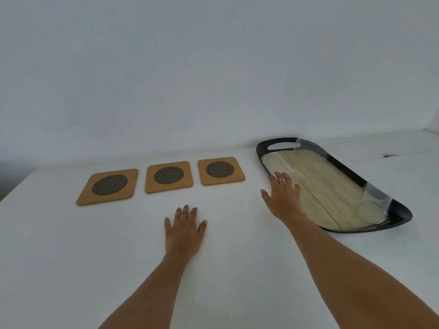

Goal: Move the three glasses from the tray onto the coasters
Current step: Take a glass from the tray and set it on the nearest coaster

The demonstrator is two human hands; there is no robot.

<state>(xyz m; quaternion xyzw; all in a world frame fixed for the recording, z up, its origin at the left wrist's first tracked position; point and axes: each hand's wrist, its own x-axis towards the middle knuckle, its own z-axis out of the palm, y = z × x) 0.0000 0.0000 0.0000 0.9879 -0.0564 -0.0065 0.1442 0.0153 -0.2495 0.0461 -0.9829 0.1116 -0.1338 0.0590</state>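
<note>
Here, clear glasses (375,200) sit on tray (342,167).

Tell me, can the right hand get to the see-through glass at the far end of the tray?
Probably yes. The right hand is open at the tray edge, fingers already at the far glass. Nothing stands between them. The glass is clear and hard to make out.

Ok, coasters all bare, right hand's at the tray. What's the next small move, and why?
Probably close the right hand around the nearest glass at the tray's left end. The fingers are open beside it, not yet gripping, and all three coasters, including the closest, are free. The glasses are transparent and hard to outline.
</note>
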